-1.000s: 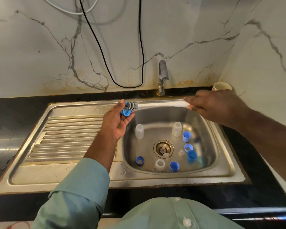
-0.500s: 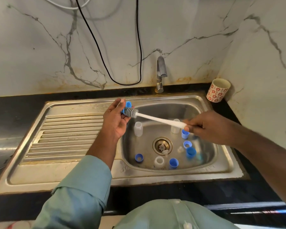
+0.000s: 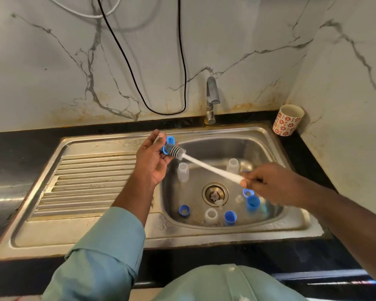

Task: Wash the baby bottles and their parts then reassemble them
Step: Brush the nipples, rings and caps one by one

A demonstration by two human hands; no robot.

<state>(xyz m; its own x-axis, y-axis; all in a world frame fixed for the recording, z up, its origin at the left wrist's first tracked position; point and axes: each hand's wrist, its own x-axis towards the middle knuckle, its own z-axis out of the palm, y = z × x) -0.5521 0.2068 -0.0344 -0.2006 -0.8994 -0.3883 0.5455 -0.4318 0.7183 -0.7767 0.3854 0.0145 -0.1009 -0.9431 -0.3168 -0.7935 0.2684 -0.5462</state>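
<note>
Black counter point(image 3: 20, 148) runs along a marble wall, and the steel sink point(image 3: 204, 237) is set into it, ribbed drainboard point(image 3: 85, 183) on the left, basin on the right. Tap point(image 3: 212, 98) sits at the back, not running as far as I can see. A flowery cup point(image 3: 288, 120) stands in the back right corner of the counter, and a black cable point(image 3: 182, 61) loops down the wall.

Left arm in a pale green sleeve point(image 3: 100, 257) reaches up from the bottom, forearm angled toward the basin's left rim. The left hand point(image 3: 152, 161) is raised palm-up-ish over that rim, fingers curled around a blue bottle ring point(image 3: 169, 141) with the index finger sticking up straight.

Right arm comes in bare from the right edge, and the right hand point(image 3: 269, 183) hovers over the basin, pinching the end of a white bottle brush point(image 3: 208, 166). The brush slants up and left, and its grey bristle head is pushed against the ring.

Down in the basin: three clear bottle bodies, one at the left point(image 3: 182, 172), one at the back point(image 3: 233, 165), one at the front point(image 3: 211, 216). Blue caps and rings are scattered around the drain point(image 3: 215, 193), namely a ring front left point(image 3: 184, 210), a cap at the front point(image 3: 230, 218), and a cap point(image 3: 253, 204) with another ring point(image 3: 247, 192) just below the right hand. Something small and clear lies at the drain, too blurry to tell what.
</note>
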